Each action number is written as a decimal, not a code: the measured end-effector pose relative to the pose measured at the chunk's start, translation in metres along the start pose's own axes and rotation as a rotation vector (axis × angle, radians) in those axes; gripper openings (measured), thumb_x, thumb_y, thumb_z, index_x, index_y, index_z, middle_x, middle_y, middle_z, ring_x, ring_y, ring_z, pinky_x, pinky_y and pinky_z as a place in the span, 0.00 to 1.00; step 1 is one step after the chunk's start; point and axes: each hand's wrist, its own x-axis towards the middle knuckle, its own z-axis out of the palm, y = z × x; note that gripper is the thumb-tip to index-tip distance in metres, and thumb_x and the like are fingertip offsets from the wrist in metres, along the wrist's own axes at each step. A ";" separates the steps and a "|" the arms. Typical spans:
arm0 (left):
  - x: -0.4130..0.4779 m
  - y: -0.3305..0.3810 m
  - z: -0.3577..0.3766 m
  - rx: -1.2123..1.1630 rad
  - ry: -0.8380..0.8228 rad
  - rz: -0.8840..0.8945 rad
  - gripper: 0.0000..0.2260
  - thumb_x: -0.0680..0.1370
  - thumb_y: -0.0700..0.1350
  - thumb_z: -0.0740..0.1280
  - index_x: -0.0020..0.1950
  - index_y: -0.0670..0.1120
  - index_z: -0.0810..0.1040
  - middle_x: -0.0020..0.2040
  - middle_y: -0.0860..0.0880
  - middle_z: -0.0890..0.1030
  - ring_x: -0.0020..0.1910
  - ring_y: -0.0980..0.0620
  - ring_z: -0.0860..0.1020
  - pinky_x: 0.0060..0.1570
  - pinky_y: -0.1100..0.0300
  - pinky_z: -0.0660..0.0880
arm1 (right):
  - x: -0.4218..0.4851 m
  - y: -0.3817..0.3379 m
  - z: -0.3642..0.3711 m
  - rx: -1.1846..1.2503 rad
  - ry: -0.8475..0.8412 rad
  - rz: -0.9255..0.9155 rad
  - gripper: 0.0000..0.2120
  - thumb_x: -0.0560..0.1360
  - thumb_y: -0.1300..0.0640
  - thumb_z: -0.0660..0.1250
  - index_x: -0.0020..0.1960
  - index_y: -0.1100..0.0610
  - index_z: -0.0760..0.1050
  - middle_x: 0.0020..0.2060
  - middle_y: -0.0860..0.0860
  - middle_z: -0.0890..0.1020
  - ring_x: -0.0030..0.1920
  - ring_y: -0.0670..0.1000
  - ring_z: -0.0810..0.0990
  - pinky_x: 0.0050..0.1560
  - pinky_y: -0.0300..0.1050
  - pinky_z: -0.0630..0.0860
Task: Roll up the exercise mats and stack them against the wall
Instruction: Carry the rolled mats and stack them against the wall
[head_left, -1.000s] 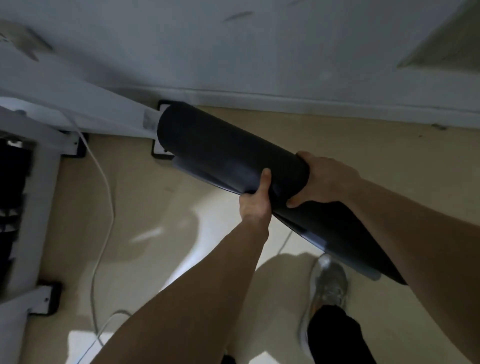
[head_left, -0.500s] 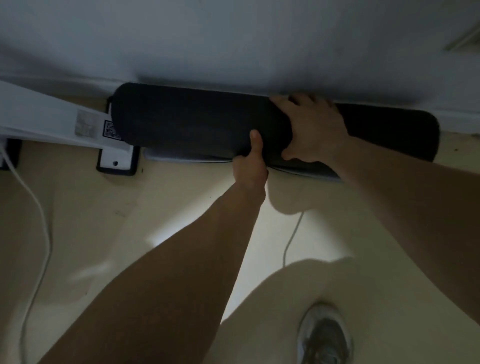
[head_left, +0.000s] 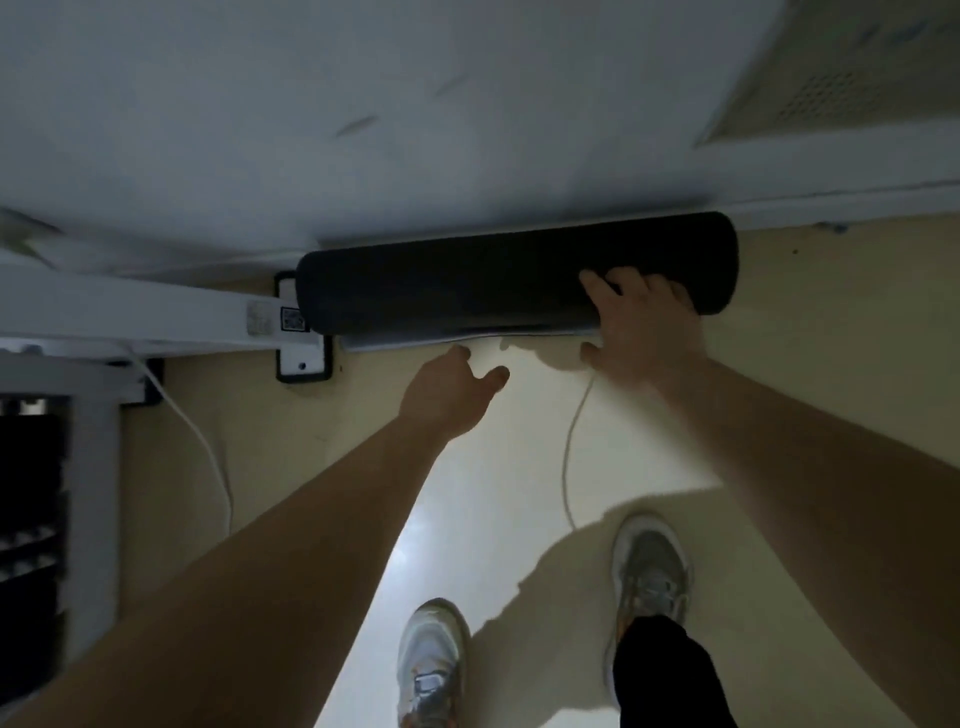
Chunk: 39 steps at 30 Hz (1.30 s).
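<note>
A rolled black exercise mat (head_left: 467, 283) lies lengthwise on the floor against the white wall (head_left: 363, 130), its loose edge showing along the near underside. My right hand (head_left: 641, 325) rests on the roll near its right end, fingers spread over the top and thumb under the loose edge. My left hand (head_left: 449, 387) hovers just in front of the mat's middle, fingers apart, touching nothing.
A white table leg with a black-edged foot plate (head_left: 304, 358) stands at the mat's left end. Two white cables (head_left: 208, 457) trail over the beige floor (head_left: 831, 338). My two grey shoes (head_left: 649, 571) stand below. A dark shelf unit (head_left: 31, 545) is at the far left.
The mat went from being carried to lying along the wall. My left hand has let go and pulled back; my right hand has slid toward the roll's right end.
</note>
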 end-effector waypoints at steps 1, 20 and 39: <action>-0.017 0.002 -0.009 0.063 -0.003 0.029 0.32 0.82 0.62 0.62 0.80 0.45 0.63 0.78 0.46 0.69 0.76 0.44 0.68 0.72 0.51 0.64 | -0.020 0.000 -0.010 0.007 0.007 0.017 0.39 0.76 0.42 0.69 0.81 0.50 0.56 0.72 0.57 0.69 0.69 0.63 0.70 0.72 0.60 0.65; -0.389 0.028 -0.040 0.584 0.017 0.442 0.26 0.82 0.59 0.62 0.77 0.49 0.68 0.71 0.49 0.73 0.69 0.48 0.73 0.67 0.51 0.71 | -0.448 -0.003 -0.098 0.253 0.142 0.408 0.34 0.75 0.46 0.69 0.78 0.48 0.62 0.71 0.53 0.70 0.66 0.59 0.73 0.65 0.54 0.70; -0.792 -0.043 0.325 1.054 -0.338 0.980 0.24 0.82 0.58 0.62 0.76 0.51 0.68 0.72 0.50 0.72 0.70 0.48 0.73 0.64 0.52 0.72 | -1.070 -0.033 0.170 0.660 0.080 1.111 0.33 0.79 0.43 0.64 0.81 0.48 0.56 0.76 0.53 0.63 0.72 0.59 0.67 0.67 0.54 0.71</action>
